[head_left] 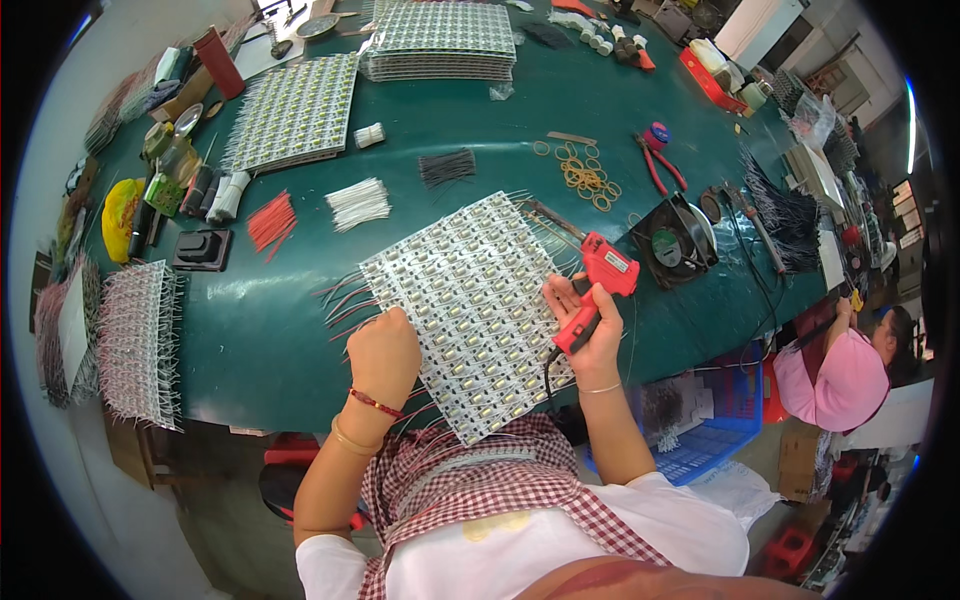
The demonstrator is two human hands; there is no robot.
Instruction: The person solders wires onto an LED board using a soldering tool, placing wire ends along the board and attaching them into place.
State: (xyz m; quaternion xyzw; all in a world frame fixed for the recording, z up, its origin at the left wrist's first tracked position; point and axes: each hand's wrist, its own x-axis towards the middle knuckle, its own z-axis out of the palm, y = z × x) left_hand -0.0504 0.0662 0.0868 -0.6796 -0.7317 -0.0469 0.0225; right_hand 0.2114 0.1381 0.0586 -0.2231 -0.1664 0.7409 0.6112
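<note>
Bench: green table [300,330], wire bundles within reach.
Panel: light strips [470,310], flat, centred before body.
Left hand [383,355]: fisted, pinning panel edge steady.
Right hand [590,335]: clamped on red soldering gun [597,285], tip over panel's right edge.

Bright, even overhead light fills the frame, with soft short shadows on the green bench [300,330]. Glare flares at the upper right rim. Fisheye distortion bends edges; black corners vignette. The centre is sharp, the margins softer.

An electronics assembly workshop, probably: green workbench [300,330] with stacked circuit panels [440,40], cut wires [358,203], pliers [660,160].
</note>
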